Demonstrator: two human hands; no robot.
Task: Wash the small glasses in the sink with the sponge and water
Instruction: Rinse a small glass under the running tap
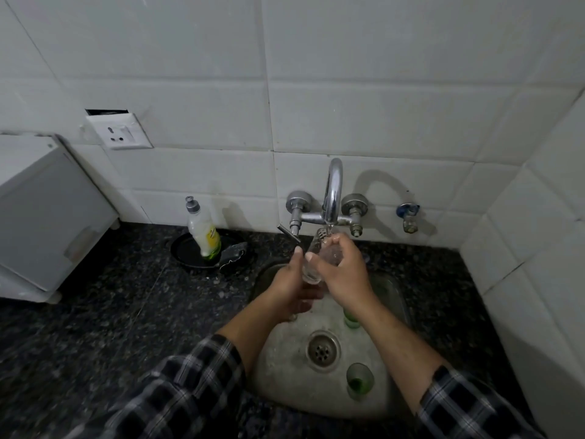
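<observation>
Both hands are locked on the clear glass (311, 270). The right hand (343, 267) is wrapped round its upper part, with the thumb laid across the front and the fingers curled over the rim. The left hand (289, 282) is cupped against the lower left side, with the thumb pointed up along the wall and the fingers tucked beneath the base. The glass is held slightly tilted, mouth up, directly under the spout of the tap (332, 188), and a thin stream of water is seen running into it. All of it is held above the back of the sink (285, 369).

Down in the basin, a green-bottomed glass (359, 380) is stood upright just right of the drain (323, 350). A second green glass (351, 320) is half hidden behind the right forearm.

Over on the dark speckled desk (95, 312), left of the sink, a black dish (186, 251) is set near the wall. A soap bottle (204, 232) is propped leaning in it, and a grey pad (232, 253) is laid just beside the bottle. Checked sleeves are pushed up both forearms.
</observation>
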